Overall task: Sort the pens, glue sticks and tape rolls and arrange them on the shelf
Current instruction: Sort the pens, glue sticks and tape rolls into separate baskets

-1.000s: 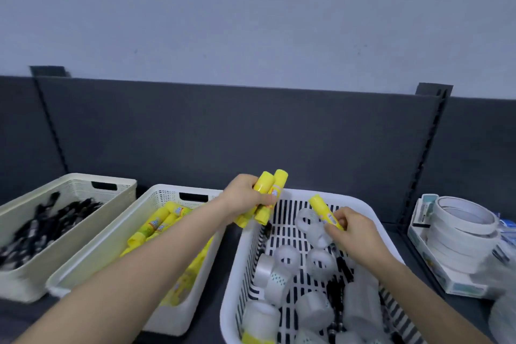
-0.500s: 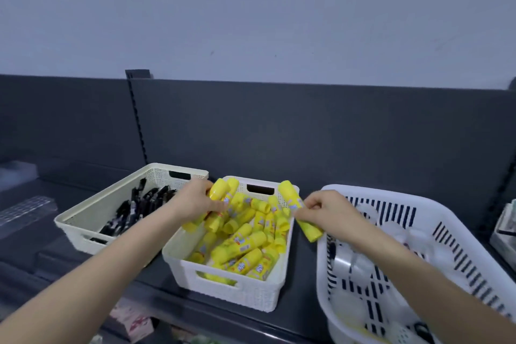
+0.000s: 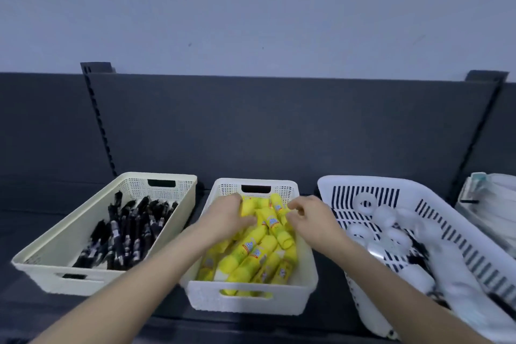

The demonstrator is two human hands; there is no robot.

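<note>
Both my hands are inside the middle white basket (image 3: pixel 245 300), which is full of yellow glue sticks (image 3: pixel 252 253). My left hand (image 3: pixel 223 218) presses onto the pile at the back left, fingers curled around yellow sticks. My right hand (image 3: pixel 308 218) hovers over the back right of the pile with fingers loosely apart and nothing in it. Black pens (image 3: pixel 125 232) lie in the cream basket (image 3: pixel 156 177) on the left. On the right, a white slatted basket (image 3: pixel 363 180) holds several clear tape rolls (image 3: pixel 365 202) and some dark pens.
All three baskets stand side by side on a dark shelf (image 3: pixel 42 220) against a dark back panel. A box of white tape rolls (image 3: pixel 488 198) sits at the far right edge. Slotted shelf uprights rise behind the baskets at the left and right.
Both hands carried glue sticks from the slatted basket to the middle basket and dropped into it. My right hand has let go of its stick. The view swung left, then recentred.
</note>
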